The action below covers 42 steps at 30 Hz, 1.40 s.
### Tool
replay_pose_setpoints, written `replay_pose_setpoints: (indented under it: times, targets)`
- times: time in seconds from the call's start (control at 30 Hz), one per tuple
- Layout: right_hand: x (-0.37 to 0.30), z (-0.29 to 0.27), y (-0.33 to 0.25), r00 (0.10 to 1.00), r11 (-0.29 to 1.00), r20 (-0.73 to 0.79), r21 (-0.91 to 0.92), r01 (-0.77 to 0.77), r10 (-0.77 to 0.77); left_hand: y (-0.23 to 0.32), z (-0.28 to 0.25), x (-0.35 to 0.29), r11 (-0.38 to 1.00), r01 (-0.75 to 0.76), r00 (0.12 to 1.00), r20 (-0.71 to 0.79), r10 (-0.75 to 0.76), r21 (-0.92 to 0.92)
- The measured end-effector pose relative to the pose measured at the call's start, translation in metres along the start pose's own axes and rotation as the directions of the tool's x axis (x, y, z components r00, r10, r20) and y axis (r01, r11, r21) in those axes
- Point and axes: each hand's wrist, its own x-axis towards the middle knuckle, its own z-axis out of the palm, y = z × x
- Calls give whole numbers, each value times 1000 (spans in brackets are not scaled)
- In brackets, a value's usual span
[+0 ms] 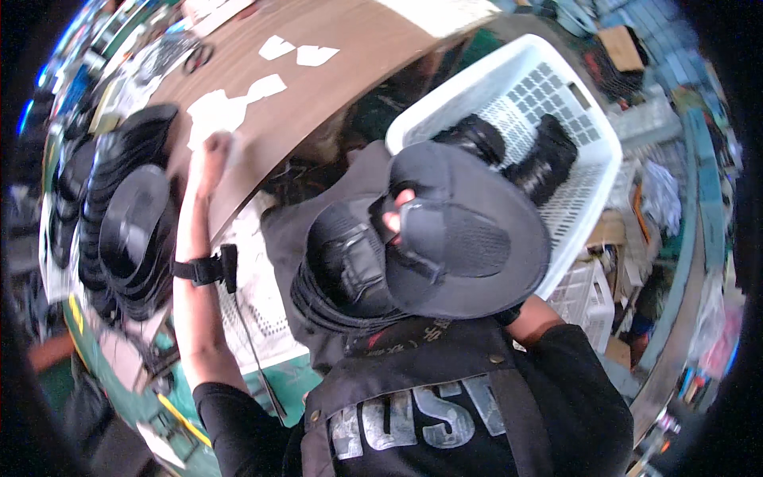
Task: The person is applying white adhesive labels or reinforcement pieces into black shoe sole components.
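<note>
My right hand [404, 208] grips a black brimmed hat [477, 238] from below. Its fingertips curl over a strap-like flap at the hat's middle, and the hat hides most of the hand. Just left of it, a stack of black hats [346, 266] rests on my lap, its hollow side facing up. My left hand [211, 160] reaches over the brown table to the near edge of a pile of white paper pieces [218, 115]. Blur covers its fingers, so whether they pinch a piece is unclear.
A white plastic basket [592, 171] with black bundled items [544, 155] stands at the right. More stacked black hats [135, 215] line the left side. Loose white pieces [316, 56] lie farther along the brown table [350, 40]. A strapped device [208, 270] sits on my left forearm, its cord hanging.
</note>
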Motion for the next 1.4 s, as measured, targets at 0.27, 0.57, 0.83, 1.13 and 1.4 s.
replay_pose_setpoints:
  times: [0.27,0.57,0.83,1.13,1.4]
  targets:
    - [-16,6,-11,998,998,62,-61,-9,13,157,45,-193,494,57,929,227,291,-868]
    - [-20,17,-18,980,982,194,-187,-6,43,153,72,-229,792,-59,995,29,96,-608]
    - [-27,38,-13,933,945,319,-323,-55,164,143,52,-238,820,-29,945,253,210,-571]
    - [-34,40,-9,905,935,377,-351,-58,198,140,58,-243,887,-432,894,54,445,-163]
    - [-39,24,16,928,862,359,-497,101,98,130,61,-243,534,394,751,596,282,-748]
